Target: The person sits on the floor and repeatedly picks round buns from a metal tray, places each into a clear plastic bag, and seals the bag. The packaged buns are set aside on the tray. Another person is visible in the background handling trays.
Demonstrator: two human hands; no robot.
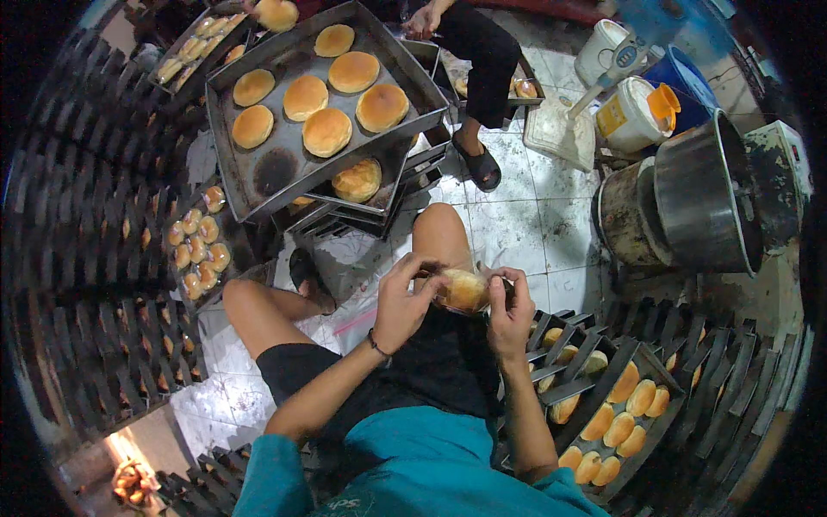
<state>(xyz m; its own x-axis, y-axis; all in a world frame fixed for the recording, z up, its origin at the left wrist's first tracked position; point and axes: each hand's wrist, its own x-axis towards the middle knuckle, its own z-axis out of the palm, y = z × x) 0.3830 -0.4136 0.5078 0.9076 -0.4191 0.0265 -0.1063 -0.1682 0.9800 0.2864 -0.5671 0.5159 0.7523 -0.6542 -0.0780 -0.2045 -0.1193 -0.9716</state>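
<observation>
A round golden bun (462, 291) in a clear plastic wrapper is between my two hands, above my lap. My left hand (406, 292) pinches the wrapper at the bun's left side, thumb against it. At the right side, my right hand (509, 298) grips the other end of the wrapper between thumb and fingers. The bun and fingertips are slightly blurred. In front of me, a deep metal baking tray (258, 205) holds several round browned buns (327, 132), spaced apart. Below its front edge, a wrapped bun (357, 181) lies in another metal tray.
Bun-filled trays (636, 420) stand stacked at my right. Small wrapped buns (200, 245) lie on a tray at the left. Another person's leg (486, 64) and hand (423, 22) are beyond the trays. A large metal bowl (701, 194) and plastic buckets (630, 116) stand at the right.
</observation>
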